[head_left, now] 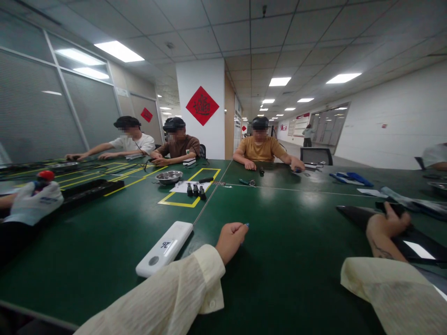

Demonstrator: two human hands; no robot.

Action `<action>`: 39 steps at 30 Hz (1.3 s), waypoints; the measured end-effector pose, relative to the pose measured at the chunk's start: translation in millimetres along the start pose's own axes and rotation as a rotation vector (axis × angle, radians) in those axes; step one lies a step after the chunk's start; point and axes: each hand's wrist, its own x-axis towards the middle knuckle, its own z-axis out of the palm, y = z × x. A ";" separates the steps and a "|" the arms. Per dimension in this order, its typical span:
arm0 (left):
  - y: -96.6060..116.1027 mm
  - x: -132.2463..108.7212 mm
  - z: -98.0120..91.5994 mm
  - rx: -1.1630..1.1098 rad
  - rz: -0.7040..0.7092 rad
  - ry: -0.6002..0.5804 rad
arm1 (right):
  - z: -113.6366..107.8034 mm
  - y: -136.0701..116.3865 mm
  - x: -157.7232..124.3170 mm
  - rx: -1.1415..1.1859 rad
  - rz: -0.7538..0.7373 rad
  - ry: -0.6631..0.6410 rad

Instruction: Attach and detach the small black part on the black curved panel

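My left hand [232, 239] is closed in a pinch above the green table. A small blue tip [247, 224] shows at its fingertips; the rest of that thing is hidden. Just left of this hand lies a white oblong device [178, 232] marked 26. My right hand [387, 228] is at the right, with curled fingers around or against a dark object [398, 209] whose kind I cannot make out. Beneath and beside that hand lies a black flat item [356, 214], partly covered by the wrist.
Farther along the green table [279, 260] are a metal bowl [169, 177], several black cylindrical parts [196, 191] and green-handled pliers [247, 182]. A black tray [91, 193] lies left, near a co-worker's gloved hand [37, 202]. Other people sit opposite. Blue-and-white gloves [351, 179] lie at right.
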 end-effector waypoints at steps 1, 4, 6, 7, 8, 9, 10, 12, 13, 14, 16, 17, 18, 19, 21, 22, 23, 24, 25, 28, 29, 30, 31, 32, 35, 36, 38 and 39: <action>0.3 -0.3 0.0 0.000 -0.001 -0.005 | -3.3 -4.3 -4.4 0.016 0.038 0.002; 1.2 -0.8 -0.1 0.006 0.003 -0.020 | -13.2 -21.1 -17.7 -0.008 0.019 -0.022; 1.7 -0.6 0.1 0.011 0.006 -0.022 | -17.9 -33.0 -26.7 -0.091 -0.123 -0.051; 1.9 -0.5 0.2 0.012 0.005 -0.023 | -19.2 -38.6 -31.2 -0.133 -0.209 -0.068; 2.3 -0.3 0.5 0.012 0.004 -0.024 | -19.8 -44.0 -35.7 -0.174 -0.294 -0.087; 2.7 -0.1 0.7 0.010 0.001 -0.024 | -19.7 -49.2 -40.2 -0.210 -0.374 -0.110; 3.2 0.1 1.0 0.009 -0.001 -0.023 | -19.1 -54.4 -45.0 -0.241 -0.448 -0.139; 3.9 0.5 1.4 0.009 -0.001 -0.024 | -17.0 -65.4 -55.4 -0.275 -0.584 -0.203; 4.0 0.8 1.5 0.008 -0.002 -0.025 | -16.0 -71.4 -61.4 -0.275 -0.658 -0.246; 3.9 1.1 1.5 0.005 -0.003 -0.025 | -15.1 -77.9 -68.2 -0.266 -0.740 -0.291; 3.0 1.8 1.0 0.002 0.001 -0.024 | -14.0 -92.6 -84.2 -0.210 -0.930 -0.391; 2.4 2.1 0.6 0.003 0.004 -0.021 | -13.9 -100.7 -93.5 -0.158 -1.030 -0.434; 2.0 2.3 0.1 0.007 0.007 -0.018 | -14.1 -109.4 -103.5 -0.095 -1.137 -0.477; 1.7 2.4 -0.3 0.012 0.012 -0.015 | -14.6 -118.4 -114.2 -0.026 -1.244 -0.509; 1.9 2.3 -0.8 0.021 0.022 -0.006 | -16.7 -137.0 -136.7 0.091 -1.439 -0.553; 2.2 2.2 -0.8 0.025 0.028 -0.005 | -18.3 -146.2 -148.1 0.136 -1.507 -0.563; 2.6 2.0 -0.5 0.030 0.035 -0.005 | -20.3 -155.0 -159.2 0.173 -1.556 -0.574; 2.9 1.8 0.0 0.033 0.041 -0.010 | -22.7 -163.3 -169.8 0.209 -1.582 -0.581; 3.1 1.7 0.6 0.035 0.043 -0.014 | -25.3 -170.8 -179.7 0.243 -1.599 -0.591; 3.2 1.0 1.8 0.033 0.065 -0.007 | -34.3 -187.6 -203.3 0.341 -1.618 -0.633; 3.1 0.7 1.8 0.039 0.083 0.005 | -37.6 -191.3 -208.8 0.362 -1.617 -0.656; 3.1 0.2 1.4 0.052 0.104 0.019 | -41.1 -194.0 -213.2 0.380 -1.611 -0.686; 3.2 -0.3 0.7 0.071 0.126 0.036 | -44.8 -196.1 -216.5 0.395 -1.607 -0.729; 3.4 -1.0 -0.2 0.095 0.149 0.050 | -48.6 -197.6 -218.9 0.405 -1.600 -0.783; 5.2 -3.6 -3.0 0.186 0.230 0.101 | -60.0 -200.9 -221.7 0.403 -1.552 -0.956; 6.2 -4.6 -3.6 0.222 0.263 0.122 | -63.3 -201.9 -221.8 0.393 -1.538 -1.003; 8.9 -6.6 -4.2 0.296 0.326 0.174 | -68.0 -204.0 -221.8 0.373 -1.540 -1.066; 10.2 -7.5 -4.1 0.326 0.352 0.202 | -69.2 -204.8 -222.1 0.367 -1.560 -1.080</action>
